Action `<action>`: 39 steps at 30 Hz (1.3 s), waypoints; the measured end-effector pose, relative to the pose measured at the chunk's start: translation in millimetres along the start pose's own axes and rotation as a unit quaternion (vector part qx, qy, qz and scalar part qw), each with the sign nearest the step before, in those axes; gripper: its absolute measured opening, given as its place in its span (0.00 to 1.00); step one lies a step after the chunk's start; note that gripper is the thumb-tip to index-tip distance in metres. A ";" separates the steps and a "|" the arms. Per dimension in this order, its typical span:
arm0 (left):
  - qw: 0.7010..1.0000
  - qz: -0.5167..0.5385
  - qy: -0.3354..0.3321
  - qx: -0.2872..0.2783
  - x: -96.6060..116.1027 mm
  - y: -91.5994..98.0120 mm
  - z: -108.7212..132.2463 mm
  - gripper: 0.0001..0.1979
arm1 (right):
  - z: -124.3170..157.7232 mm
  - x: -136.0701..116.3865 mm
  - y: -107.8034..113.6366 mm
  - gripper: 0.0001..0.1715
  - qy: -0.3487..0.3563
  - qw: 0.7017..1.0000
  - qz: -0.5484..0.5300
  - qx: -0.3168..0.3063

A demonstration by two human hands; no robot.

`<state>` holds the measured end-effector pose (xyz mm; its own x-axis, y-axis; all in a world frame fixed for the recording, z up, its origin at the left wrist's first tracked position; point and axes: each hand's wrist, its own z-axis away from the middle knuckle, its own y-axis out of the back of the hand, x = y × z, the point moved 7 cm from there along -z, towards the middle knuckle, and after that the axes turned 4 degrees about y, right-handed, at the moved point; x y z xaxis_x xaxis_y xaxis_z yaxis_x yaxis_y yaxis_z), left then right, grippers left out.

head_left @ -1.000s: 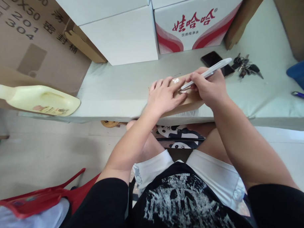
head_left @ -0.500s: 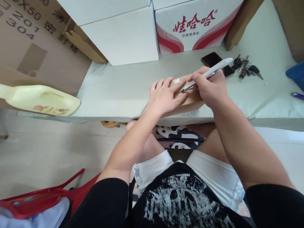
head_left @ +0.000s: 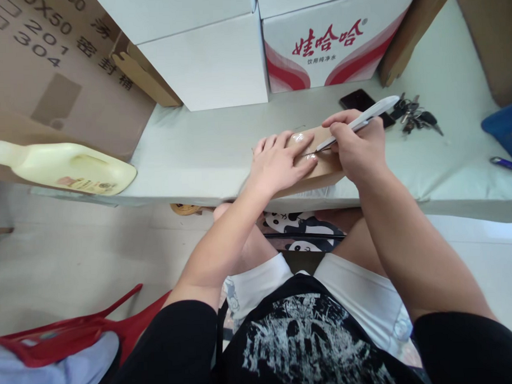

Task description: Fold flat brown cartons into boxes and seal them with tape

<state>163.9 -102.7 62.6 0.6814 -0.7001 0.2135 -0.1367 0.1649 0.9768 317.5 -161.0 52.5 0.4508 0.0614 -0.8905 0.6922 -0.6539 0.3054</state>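
Observation:
A small brown cardboard box (head_left: 322, 166) lies at the near edge of the white table (head_left: 204, 152). My left hand (head_left: 280, 163) lies flat on its top, fingers stretched out and pressing it down. My right hand (head_left: 357, 146) is closed round a white utility knife (head_left: 360, 119), held like a pen. The blade tip touches the shiny tape on the box top just right of my left fingertips.
White cartons (head_left: 205, 65) and a red-printed carton (head_left: 330, 41) stand at the table's back. A black phone (head_left: 364, 104) and keys (head_left: 415, 116) lie right of the box. A pale yellow jug (head_left: 66, 168) lies far left; a blue container (head_left: 503, 127) far right. A red chair (head_left: 76, 332) is lower left.
The knife tip has shifted slightly to the right and away along the box top. My left hand has stayed pressed on the box.

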 end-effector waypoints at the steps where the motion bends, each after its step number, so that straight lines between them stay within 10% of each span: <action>1: 1.000 0.000 0.000 0.000 0.1 0.2 0.2 0.29 | 0.5 0.1 2.7 0.09 -0.013 1.000 -0.002 0.019; 10: 1.000 0.000 -0.004 -0.002 0.3 1.0 -0.1 0.29 | -1.6 5.8 2.8 0.06 -0.061 0.994 -0.070 0.050; 19: 1.000 0.002 0.003 -0.009 -0.7 2.8 -0.9 0.32 | 0.3 67.8 66.0 0.17 -0.152 0.956 -0.223 0.111; 24: 1.000 0.003 -0.001 -0.012 -0.3 2.3 -1.2 0.32 | 35.6 99.0 84.5 0.16 -0.299 0.950 0.054 0.067; 32: 1.000 0.031 -0.003 -0.002 -2.1 3.9 -2.8 0.34 | 36.7 119.4 59.2 0.33 -0.176 0.929 0.279 -0.170; 39: 0.996 0.086 0.011 0.019 -17.8 2.6 -3.4 0.30 | 38.9 98.8 68.3 0.21 -0.122 0.951 0.284 -0.028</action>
<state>153.9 -87.4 61.3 0.6605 -0.6491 0.3773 -0.2789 0.2545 0.9260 387.4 -228.9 -27.7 0.6216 -0.4706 -0.6262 0.4087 -0.4871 0.7718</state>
